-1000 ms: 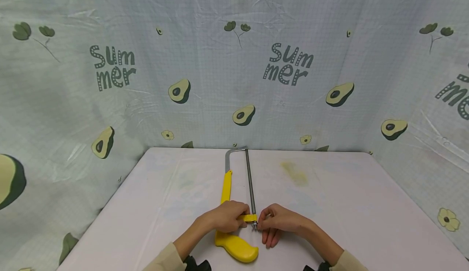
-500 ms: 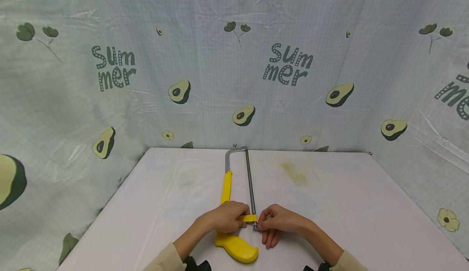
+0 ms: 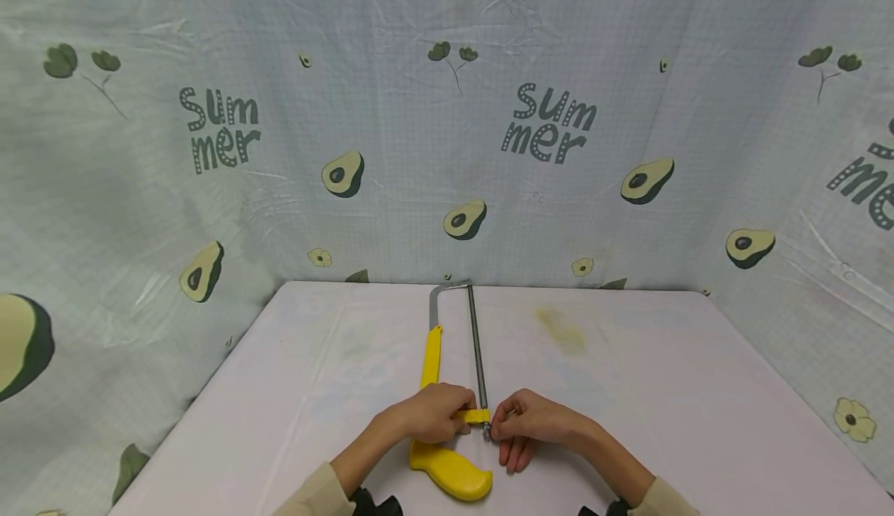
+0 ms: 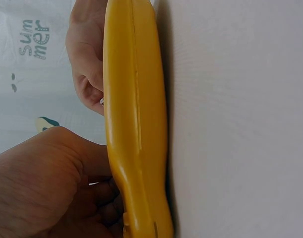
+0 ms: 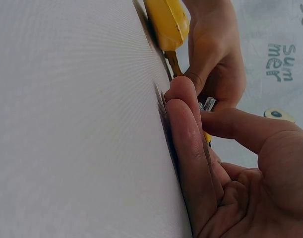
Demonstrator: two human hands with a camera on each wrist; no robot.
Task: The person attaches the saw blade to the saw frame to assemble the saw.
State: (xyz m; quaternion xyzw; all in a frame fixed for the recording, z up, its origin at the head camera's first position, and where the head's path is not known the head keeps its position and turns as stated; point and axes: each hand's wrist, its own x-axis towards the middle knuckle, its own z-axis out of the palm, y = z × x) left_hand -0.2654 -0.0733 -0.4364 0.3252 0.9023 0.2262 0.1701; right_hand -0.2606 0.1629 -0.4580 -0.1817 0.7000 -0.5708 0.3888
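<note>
A hacksaw [image 3: 454, 476] with a yellow handle and a grey bent frame lies flat on the table, its far end near the back edge. Its thin dark blade [image 3: 478, 345] runs along the right side. My left hand [image 3: 431, 413] grips the yellow crosspiece [image 3: 477, 416] above the handle. Just below that crosspiece sits a small metal wing nut [image 3: 486, 431], which my right hand [image 3: 527, 423] pinches between thumb and index finger. In the right wrist view part of the wing nut [image 5: 209, 103] shows by the thumb; the other fingers rest along the tabletop.
The white-covered table [image 3: 628, 392] spreads around the saw, with a yellowish stain [image 3: 561, 330] right of the blade. A curtain [image 3: 391, 112] printed with avocados hangs behind and on both sides. In the left wrist view the yellow handle [image 4: 136, 89] hides part of the hands.
The wing nut has turned a little at the right fingertips. Both hands and the hacksaw stay almost where they were.
</note>
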